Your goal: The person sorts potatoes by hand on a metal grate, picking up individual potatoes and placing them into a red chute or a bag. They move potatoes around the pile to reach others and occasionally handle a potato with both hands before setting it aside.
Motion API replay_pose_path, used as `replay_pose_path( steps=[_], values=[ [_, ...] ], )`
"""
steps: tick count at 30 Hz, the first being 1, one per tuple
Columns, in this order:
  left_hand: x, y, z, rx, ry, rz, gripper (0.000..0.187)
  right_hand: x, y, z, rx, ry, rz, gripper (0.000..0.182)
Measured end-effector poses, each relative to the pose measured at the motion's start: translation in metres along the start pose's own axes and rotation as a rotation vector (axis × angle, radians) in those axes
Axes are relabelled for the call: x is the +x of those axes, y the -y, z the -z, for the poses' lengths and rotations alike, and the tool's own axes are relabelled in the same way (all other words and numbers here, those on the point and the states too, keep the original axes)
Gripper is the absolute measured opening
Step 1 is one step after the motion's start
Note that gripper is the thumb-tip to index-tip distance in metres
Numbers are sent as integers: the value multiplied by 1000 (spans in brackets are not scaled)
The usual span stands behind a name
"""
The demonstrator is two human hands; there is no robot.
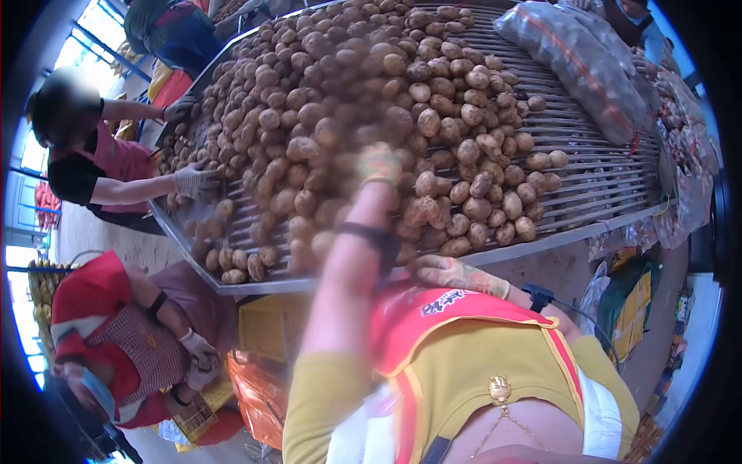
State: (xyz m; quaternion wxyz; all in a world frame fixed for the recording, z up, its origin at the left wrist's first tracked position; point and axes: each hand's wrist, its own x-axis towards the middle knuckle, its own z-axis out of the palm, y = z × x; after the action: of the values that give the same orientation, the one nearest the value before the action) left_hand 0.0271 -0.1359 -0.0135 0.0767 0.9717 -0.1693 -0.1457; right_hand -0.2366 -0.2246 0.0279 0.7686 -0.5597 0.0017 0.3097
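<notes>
The left hand (379, 164), in a patterned glove, reaches forward over brown, round potatoes (470, 151) on a slatted metal table (603, 182); motion blur hides whether it grips any. The right hand (452, 274), gloved too, lies near the table's rim, fingers loosely extended. Lettering on the red apron (410, 317) is unreadable; the right forearm is partly hidden.

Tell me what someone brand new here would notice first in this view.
Probably the big heap of potatoes, spread across the slatted metal table in the upper middle. Next, the left hand, gloved and blurred, at the middle of the heap. Then perhaps the bulky sack lying on the slats at the upper right.
</notes>
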Motion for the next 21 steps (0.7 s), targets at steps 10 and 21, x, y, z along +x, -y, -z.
replay_pose_path(
  steps=[10, 21],
  values=[
    [-1, 20, -1, -188, 119, -177, 73, 0, 57, 66, -303, -622, 139, 38],
    [-6, 48, -13, -936, 89, -151, 50, 135, 55, 147, -1405, -606, 127, 48]
  ],
)
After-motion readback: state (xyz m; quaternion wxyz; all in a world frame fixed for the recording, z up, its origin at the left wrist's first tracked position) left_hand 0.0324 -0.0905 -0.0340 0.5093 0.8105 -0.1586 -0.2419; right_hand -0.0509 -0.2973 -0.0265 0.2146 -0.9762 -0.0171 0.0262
